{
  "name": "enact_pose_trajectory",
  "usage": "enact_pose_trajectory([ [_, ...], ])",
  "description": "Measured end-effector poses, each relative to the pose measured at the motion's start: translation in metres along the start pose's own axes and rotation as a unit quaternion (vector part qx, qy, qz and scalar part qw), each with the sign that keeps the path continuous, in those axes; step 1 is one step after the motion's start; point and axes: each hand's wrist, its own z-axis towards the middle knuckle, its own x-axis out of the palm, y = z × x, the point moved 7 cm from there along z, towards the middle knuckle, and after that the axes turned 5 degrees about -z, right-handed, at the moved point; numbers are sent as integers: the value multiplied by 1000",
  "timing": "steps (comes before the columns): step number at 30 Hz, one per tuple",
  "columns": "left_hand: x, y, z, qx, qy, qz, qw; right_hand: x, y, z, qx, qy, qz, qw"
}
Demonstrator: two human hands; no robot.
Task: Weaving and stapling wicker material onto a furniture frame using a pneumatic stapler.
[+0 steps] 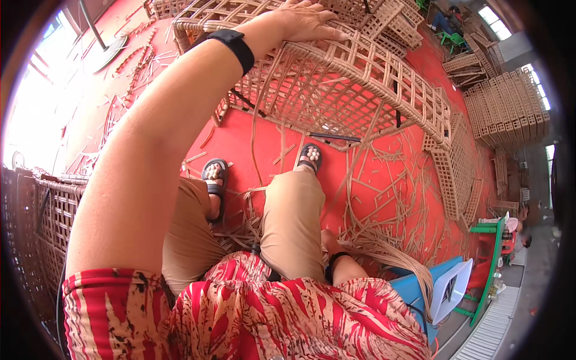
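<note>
My left hand lies flat on the top edge of a large openwork woven rattan piece, fingers stretched out over the weave. The piece stands tilted in front of me, with loose strands hanging from its rim. Beside my right thigh is my right hand, below a black wristband; its fingers are hidden behind the leg, so I cannot see what they hold. A bundle of long rattan strips lies near it, curving over a blue stool.
Cut strips litter the red floor around my sandalled feet. More woven pieces stand at the right, with a stack farther back. A dark woven piece is close at my left. A white container and green frame stand lower right.
</note>
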Motion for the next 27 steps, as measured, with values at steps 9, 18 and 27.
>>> enact_pose_trajectory([
  [9, -3, 2, -2, 60, 18, 58, 996, -384, 228, 33, -347, -233, 602, 681],
  [18, 10, 3, -1, 68, 49, 83, 993, -365, 208, 38, -233, -364, 401, 808],
  [27, 2, 7, 4, 49, 40, 52, 997, 70, -31, -6, -144, 18, -18, 989],
])
